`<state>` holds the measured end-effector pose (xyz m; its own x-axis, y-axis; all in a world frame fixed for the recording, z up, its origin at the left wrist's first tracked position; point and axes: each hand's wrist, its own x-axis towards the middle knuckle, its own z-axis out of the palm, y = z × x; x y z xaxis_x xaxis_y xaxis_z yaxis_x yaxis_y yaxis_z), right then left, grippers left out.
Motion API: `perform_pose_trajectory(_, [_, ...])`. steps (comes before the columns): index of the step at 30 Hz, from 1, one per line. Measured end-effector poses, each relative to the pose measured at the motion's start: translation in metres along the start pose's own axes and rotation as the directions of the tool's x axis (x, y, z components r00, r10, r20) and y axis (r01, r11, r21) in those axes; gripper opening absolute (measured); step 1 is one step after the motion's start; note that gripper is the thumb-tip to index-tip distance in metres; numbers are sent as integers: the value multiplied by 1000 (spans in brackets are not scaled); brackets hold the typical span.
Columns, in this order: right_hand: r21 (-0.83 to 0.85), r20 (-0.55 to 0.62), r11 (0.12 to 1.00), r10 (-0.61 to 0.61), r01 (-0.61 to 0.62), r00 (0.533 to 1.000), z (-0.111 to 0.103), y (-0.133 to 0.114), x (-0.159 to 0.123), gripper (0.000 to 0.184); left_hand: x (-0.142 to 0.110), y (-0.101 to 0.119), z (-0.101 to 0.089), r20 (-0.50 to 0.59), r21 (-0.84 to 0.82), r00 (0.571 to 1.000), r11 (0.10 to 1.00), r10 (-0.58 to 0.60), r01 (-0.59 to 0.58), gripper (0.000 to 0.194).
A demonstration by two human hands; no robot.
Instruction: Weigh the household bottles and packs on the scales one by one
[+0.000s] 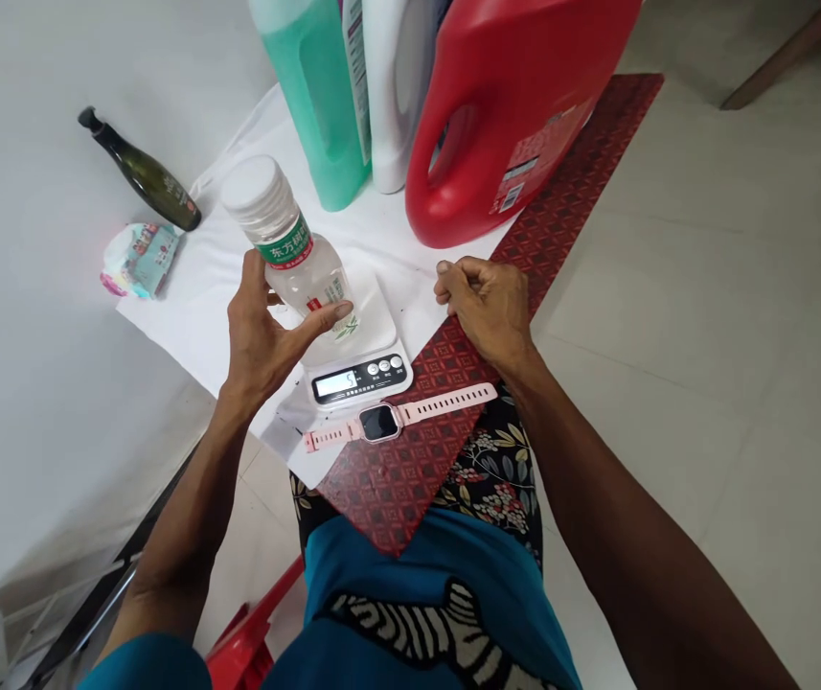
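Presently, as judged, steadying clear bottle (313, 273) at scale (377, 321) on bench (399, 479). Left hand (259, 335): grip closed round bottle; base contact with scale hard to tell. Right hand (486, 302): loosely curled at bench edge, nothing visible inside. Next move calls for level, centred base before any letting go. Pink watch (379, 422) lies just in front; red jug (525, 86), green bottle (313, 105) crowd far side.

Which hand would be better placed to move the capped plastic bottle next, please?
Likely the left hand: it holds the capped plastic bottle, while the right hand is curled, apart from it.
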<state>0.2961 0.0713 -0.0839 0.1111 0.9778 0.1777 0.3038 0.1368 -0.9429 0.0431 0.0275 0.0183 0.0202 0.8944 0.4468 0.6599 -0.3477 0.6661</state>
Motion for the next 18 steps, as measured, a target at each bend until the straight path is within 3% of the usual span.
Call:
perform_pose_trajectory(5, [-4, -12, 1000, -5, 5, 1000, 0, -1, 0, 46, -5, 1, -14, 51, -53, 998, 998, -23, 26, 90])
perform_pose_trajectory(10, [0, -1, 1000, -8, 8, 1000, -2, -3, -1, 45, -7, -1, -29, 8, -65, 1000, 998, -14, 14, 91])
perform_pose_trajectory(18, [-16, -8, 1000, -11, 11, 1000, -2, -5, -1, 45, -7, 0, -9, 39, -43, 998, 998, -51, 52, 86])
